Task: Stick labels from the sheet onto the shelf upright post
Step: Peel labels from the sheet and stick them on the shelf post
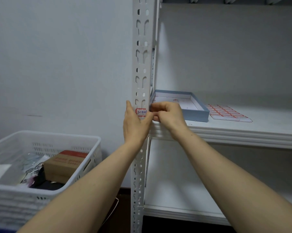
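Note:
A white perforated upright post (142,56) stands in the middle of the view. A red-bordered label (141,112) with handwritten figures lies across its front, just above the shelf board. My left hand (135,125) rests flat against the post's left side, thumb at the label's lower edge. My right hand (168,115) is curled at the post's right edge, fingertips touching the label's right end. The label sheet (226,112), with several red-bordered labels, lies flat on the shelf to the right.
A shallow blue box lid (197,113) sits on the white shelf (242,132) between the post and the sheet. A white plastic basket (46,137) holding a brown carton and bags stands at lower left. A lower shelf board (175,211) is below.

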Demonstrator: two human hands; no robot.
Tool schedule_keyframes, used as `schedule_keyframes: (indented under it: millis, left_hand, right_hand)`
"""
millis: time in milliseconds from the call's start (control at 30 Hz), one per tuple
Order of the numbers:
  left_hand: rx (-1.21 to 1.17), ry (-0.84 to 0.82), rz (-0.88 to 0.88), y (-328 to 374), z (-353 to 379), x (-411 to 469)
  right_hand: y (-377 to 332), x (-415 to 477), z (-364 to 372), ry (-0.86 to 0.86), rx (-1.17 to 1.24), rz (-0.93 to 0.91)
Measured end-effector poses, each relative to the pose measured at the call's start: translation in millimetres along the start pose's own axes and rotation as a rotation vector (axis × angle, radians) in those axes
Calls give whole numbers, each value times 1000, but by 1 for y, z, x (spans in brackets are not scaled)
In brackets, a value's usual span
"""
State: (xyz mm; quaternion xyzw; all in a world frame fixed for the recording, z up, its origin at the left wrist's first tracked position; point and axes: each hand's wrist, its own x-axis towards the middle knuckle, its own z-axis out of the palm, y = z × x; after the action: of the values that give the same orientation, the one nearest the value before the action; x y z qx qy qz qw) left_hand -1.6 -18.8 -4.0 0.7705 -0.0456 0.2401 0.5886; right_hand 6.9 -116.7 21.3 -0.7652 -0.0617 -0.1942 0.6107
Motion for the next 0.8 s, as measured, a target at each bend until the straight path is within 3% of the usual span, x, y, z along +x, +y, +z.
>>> schedule_keyframes:
  millis: [267, 800]
  left_hand:
    - [13, 21, 72, -2, 5, 2]
    - [85, 29, 96, -12, 6, 12]
  right_hand:
    - [7, -1, 1, -19, 21, -94]
    - [17, 6, 0, -57, 19, -79]
